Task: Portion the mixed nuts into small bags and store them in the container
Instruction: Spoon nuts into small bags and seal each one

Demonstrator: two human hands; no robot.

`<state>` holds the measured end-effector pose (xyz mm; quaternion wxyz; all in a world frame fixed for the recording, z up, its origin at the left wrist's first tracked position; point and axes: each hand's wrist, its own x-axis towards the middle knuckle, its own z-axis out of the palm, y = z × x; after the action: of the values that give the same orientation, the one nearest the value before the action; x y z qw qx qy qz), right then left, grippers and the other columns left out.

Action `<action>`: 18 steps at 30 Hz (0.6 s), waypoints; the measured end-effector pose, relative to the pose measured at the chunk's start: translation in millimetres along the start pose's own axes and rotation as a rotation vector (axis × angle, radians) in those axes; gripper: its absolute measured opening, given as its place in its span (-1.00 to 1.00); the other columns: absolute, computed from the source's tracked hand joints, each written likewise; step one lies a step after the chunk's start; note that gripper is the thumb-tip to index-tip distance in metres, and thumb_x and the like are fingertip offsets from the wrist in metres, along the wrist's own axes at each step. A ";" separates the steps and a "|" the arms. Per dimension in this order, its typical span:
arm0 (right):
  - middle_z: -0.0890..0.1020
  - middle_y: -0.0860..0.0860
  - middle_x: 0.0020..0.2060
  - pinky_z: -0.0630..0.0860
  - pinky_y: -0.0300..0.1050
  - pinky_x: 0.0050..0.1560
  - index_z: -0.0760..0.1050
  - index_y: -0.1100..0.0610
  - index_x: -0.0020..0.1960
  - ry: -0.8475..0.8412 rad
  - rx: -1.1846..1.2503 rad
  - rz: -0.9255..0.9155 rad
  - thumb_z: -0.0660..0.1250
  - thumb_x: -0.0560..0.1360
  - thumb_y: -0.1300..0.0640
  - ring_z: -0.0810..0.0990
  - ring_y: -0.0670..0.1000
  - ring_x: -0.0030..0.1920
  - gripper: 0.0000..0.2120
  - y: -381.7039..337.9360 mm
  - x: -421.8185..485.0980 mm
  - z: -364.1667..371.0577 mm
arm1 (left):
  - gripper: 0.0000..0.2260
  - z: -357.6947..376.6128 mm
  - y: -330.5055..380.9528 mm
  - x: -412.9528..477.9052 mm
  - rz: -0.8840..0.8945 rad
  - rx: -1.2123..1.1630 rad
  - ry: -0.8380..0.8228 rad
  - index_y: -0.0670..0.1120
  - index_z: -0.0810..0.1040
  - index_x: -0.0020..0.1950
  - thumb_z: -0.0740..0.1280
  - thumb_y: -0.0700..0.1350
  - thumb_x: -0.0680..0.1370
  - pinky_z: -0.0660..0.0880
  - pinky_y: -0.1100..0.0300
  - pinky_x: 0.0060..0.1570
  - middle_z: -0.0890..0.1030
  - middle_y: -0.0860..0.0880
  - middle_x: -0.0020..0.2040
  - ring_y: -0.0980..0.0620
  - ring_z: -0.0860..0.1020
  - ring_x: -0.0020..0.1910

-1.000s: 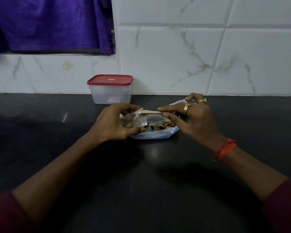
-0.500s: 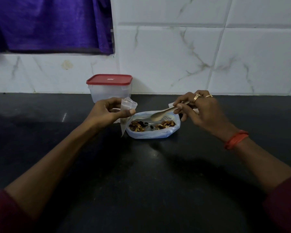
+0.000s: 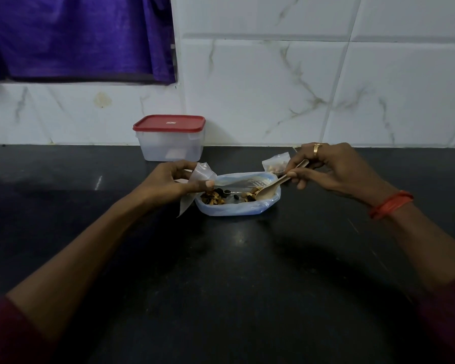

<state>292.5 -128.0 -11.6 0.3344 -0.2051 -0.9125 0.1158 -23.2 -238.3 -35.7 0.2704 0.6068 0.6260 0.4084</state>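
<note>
A big clear plastic bag (image 3: 237,207) lies open on the black counter with mixed nuts (image 3: 216,198) inside. My left hand (image 3: 168,183) pinches a small clear bag (image 3: 199,179) by its top, just left of the big bag; the small bag hangs down to the counter. My right hand (image 3: 329,169) grips a wooden spoon (image 3: 276,185) whose bowl is down among the nuts at the bag's right end. A small filled bag (image 3: 275,164) lies behind the big bag. The clear container (image 3: 171,148) with its red lid (image 3: 169,123) on stands at the wall.
The black countertop (image 3: 234,271) runs wide in front of the bag. White marble tiles (image 3: 286,88) back it. A purple curtain (image 3: 76,35) hangs at the upper left.
My hands have parted from over the big bag. The left hand lifted the small bag to the left. The right hand drew back to the right and dipped the spoon into the nuts.
</note>
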 end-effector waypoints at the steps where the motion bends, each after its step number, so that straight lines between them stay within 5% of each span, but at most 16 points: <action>1: 0.71 -0.03 -0.24 0.65 -0.10 -0.07 0.65 0.18 0.00 -0.013 0.023 0.010 0.47 0.47 0.16 0.71 -0.10 -0.29 -0.87 -0.2 0.1 0.4 | -0.51 -0.2 0.2 -0.2 -0.002 0.001 -0.004 0.07 0.56 0.18 0.45 0.14 0.28 0.50 0.17 0.15 0.63 0.02 0.16 0.09 0.56 0.16; 7: 0.73 0.03 -0.23 0.64 -0.20 -0.06 0.65 0.15 -0.04 -0.052 0.155 0.042 0.46 0.47 0.15 0.73 -0.06 -0.26 -0.90 -2.0 0.9 7.9 | -0.35 -6.5 1.7 -3.3 -0.021 0.003 -0.068 0.15 0.62 0.07 0.54 0.40 0.08 0.52 0.20 0.13 0.69 0.13 0.04 0.24 0.61 0.05; 10: 0.72 0.00 -0.21 0.64 -0.21 -0.04 0.64 0.14 -0.02 -0.024 0.144 -0.010 0.48 0.47 0.22 0.73 -0.11 -0.24 -0.91 -6.0 2.0 22.1 | -0.55 -4.1 2.7 -4.2 -0.019 -0.012 -0.061 0.11 0.61 0.10 0.52 0.17 0.25 0.51 0.08 0.23 0.68 0.09 0.08 0.18 0.60 0.10; 14: 0.72 -0.14 -0.26 0.39 -0.10 0.42 0.66 0.07 0.02 0.018 -0.057 -0.146 0.45 0.51 0.07 0.70 -0.19 -0.15 -0.88 -2.6 3.9 39.5 | -0.55 -2.7 5.1 -5.0 -0.024 -0.005 -0.021 0.08 0.60 0.13 0.49 0.13 0.26 0.52 0.05 0.24 0.66 0.06 0.10 0.16 0.59 0.10; 18: 0.71 -0.16 -0.24 0.32 -0.03 0.48 0.67 0.08 0.03 0.103 -0.162 -0.212 0.45 0.52 0.06 0.67 -0.15 -0.17 -0.86 1.6 4.2 47.5 | -0.47 -4.2 5.6 -5.5 -0.034 0.006 -0.004 0.08 0.60 0.17 0.48 0.18 0.23 0.51 0.00 0.26 0.66 0.06 0.10 0.13 0.59 0.13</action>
<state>258.8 -128.2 -45.4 0.3734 -0.1395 -0.9171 -0.0050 -23.0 -244.9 -29.7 0.2768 0.5977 0.6368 0.4008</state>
